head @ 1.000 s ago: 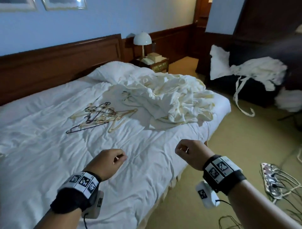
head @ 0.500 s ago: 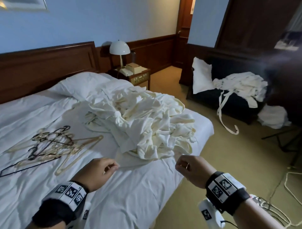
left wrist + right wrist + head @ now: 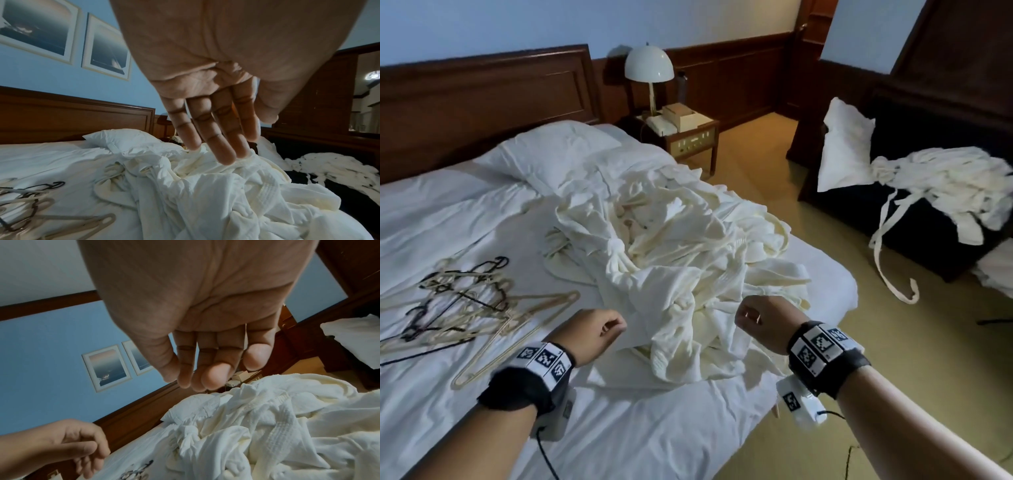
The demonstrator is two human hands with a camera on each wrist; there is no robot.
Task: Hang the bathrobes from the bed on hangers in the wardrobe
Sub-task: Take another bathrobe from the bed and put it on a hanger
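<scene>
You have two bare hands in view, the left hand (image 3: 592, 334) and the right hand (image 3: 760, 320), each with one black wristband bearing black-and-white square markers. One white-sheeted bed (image 3: 465, 219) carries one heap of cream bathrobes (image 3: 674, 260); how many robes are in it cannot be told. Beside it lies one tangle of thin wire hangers (image 3: 462, 301), several beige and at least one black, too knotted for you to count. One white pillow (image 3: 558, 150) sits at the headboard. You also have one white dome-shaded lamp (image 3: 649, 66), one wooden nightstand (image 3: 693, 144), and two framed pictures (image 3: 61, 39) on the blue wall.
</scene>
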